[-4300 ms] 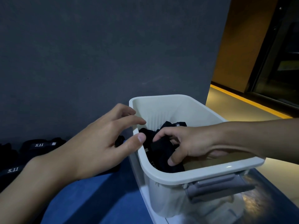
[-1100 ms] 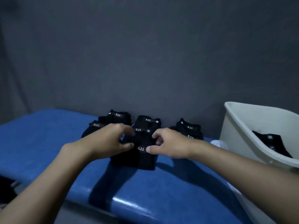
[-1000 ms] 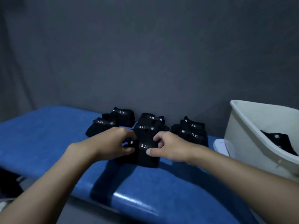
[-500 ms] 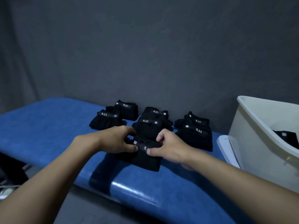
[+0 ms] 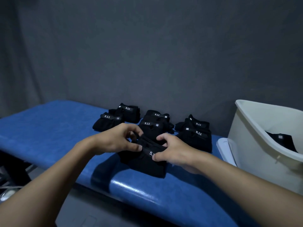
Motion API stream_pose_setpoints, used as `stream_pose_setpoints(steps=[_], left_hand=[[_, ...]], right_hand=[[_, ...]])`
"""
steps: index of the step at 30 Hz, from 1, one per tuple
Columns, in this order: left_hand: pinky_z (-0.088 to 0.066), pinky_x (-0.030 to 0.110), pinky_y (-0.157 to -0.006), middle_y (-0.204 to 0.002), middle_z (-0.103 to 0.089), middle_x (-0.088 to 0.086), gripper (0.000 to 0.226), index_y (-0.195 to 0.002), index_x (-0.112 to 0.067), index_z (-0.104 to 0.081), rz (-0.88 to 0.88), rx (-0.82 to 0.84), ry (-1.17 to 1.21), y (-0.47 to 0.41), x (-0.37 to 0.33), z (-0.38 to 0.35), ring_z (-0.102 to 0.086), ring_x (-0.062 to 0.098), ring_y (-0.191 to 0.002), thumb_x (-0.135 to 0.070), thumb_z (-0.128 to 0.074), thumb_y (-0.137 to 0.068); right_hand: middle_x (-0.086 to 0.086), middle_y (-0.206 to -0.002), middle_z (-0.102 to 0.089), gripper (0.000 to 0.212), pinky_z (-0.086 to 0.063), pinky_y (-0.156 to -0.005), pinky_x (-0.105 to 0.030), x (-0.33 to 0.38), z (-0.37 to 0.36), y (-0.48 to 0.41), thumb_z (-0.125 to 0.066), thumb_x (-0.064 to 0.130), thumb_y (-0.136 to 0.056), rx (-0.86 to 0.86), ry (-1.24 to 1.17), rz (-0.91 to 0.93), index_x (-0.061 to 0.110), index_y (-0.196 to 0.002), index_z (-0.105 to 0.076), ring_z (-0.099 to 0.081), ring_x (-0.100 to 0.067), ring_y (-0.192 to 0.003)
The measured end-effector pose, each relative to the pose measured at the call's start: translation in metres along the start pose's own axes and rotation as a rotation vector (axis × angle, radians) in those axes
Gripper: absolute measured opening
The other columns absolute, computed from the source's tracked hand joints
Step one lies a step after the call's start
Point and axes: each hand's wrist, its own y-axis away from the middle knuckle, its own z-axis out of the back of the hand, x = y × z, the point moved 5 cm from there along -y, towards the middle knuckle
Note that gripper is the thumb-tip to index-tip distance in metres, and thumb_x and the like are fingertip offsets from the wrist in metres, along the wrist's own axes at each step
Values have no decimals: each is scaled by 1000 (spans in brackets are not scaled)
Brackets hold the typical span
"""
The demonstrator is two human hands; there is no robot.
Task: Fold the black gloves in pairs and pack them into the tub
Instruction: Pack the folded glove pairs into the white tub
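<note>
— Counting the folded glove bundles?
— Counting eight. Sitting at the back of the blue bench: six, in three groups of two, namely the left group, the middle group and the right group.
— And looking at number seven?
— Lying in front, near the bench edge: the front bundle. Being held by two hands. Left hand pinching its left side with curled fingers and thumb. Right hand pinching its right side, hiding part of the white 5.11 mark under the thumb.
— And number eight?
— Resting inside the one white tub on the right: the tub bundle.
</note>
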Motion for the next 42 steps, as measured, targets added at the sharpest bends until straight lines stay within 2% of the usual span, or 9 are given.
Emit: stream_pose_setpoints(steps=[4, 10, 17, 20, 24, 28, 31, 36, 42], left_hand=[[-55, 43, -81, -102, -67, 14, 27, -99, -22, -68, -119, -14, 5, 4, -27, 6, -64, 19, -86, -9, -82, -80], [-56, 42, -81, -97, -75, 7, 25, -103, -15, -65, -274, 30, -90, 4, -112, 18, -68, 15, -85, -2, -76, -84], [-57, 39, -81, -96, -73, 10, 27, -103, -16, -67, -472, 53, -194, -1, -211, 13, -71, 23, -86, -4, -78, -82], [-58, 39, -79, -107, -70, -2, 33, -105, -27, -68, -521, -18, -162, -11, -234, 9, -70, 31, -91, -16, -83, -79], [-56, 32, -83, -115, -67, -8, 59, -119, -40, -60, -557, -95, -86, -21, -256, -6, -69, 10, -91, -48, -84, -65], [-57, 24, -77, -102, -74, 6, 61, -131, -28, -52, -550, -103, 157, -37, -274, -33, -73, 16, -94, -25, -82, -78], [-61, 33, -73, -89, -76, 9, 57, -131, -21, -49, -575, -68, 306, -45, -293, -58, -74, 22, -84, -6, -75, -82], [-61, 42, -79, -95, -76, 9, 55, -130, -20, -49, -591, 41, 304, -65, -317, -98, -74, 29, -90, -3, -74, -84], [-61, 36, -69, -91, -76, 9, 52, -127, -19, -51, -564, 102, 333, -92, -326, -137, -74, 26, -83, -1, -74, -84]], right_hand=[[-4, -111, -66, 65, -53, -87, -27, 12, 10, 14, -80, 16, -72, 23, 11, 25, 19, -130, -50, -65, -13, -94], [-4, -116, -65, 56, -54, -95, -39, 58, 59, 53, -86, 41, -61, 2, 67, 156, 27, -109, -62, -67, -18, -104], [-16, -109, -71, 37, -57, -85, -35, 94, 130, 100, -75, 6, -81, -110, -89, 314, 11, -114, -61, -71, -24, -98], [-19, -106, -71, 25, -55, -89, -40, 97, 161, 120, -75, 5, -80, -225, -56, 367, 10, -104, -68, -69, -21, -91], [-17, -106, -71, 27, -54, -90, -36, 91, 200, 147, -75, 7, -81, -360, -63, 408, 10, -106, -67, -69, -18, -92], [-15, -106, -72, 28, -53, -91, -37, 79, 231, 169, -73, 7, -82, -451, -114, 434, 8, -109, -65, -69, -17, -93], [-14, -101, -70, 33, -51, -96, -43, 65, 250, 184, -74, 7, -81, -468, -99, 410, 8, -111, -61, -67, -19, -94], [-16, -112, -69, 66, -52, -97, -37, 45, 279, 207, -75, 18, -66, -429, -169, 317, 15, -128, -51, -69, -26, -105], [-19, -115, -67, 55, -43, -104, -55, 23, 305, 210, -75, 19, -65, -403, 5, 212, 18, -118, -59, -64, -32, -110]])
